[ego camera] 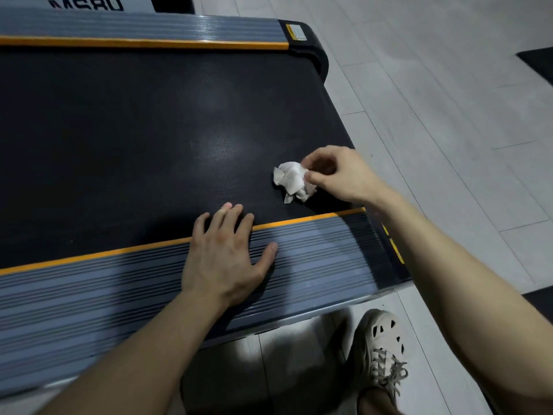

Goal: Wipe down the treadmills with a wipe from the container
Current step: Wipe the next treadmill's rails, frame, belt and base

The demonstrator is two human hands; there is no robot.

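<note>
Crumpled wipe (294,180) pinched by right hand (338,175), centre-right of frame, on treadmill belt (134,139). Left hand (224,259) laid flat, fingers straight, on side rail (314,250). Wiping judged underway; container unseen; remaining belt, rails apparently left.

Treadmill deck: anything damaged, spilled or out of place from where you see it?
Nothing stands out. The belt looks intact, with only pale sheen patches, likely glare. The wipe is crumpled, pinched by the right hand on the belt near its end; the left hand rests flat on the ribbed side rail.
</note>
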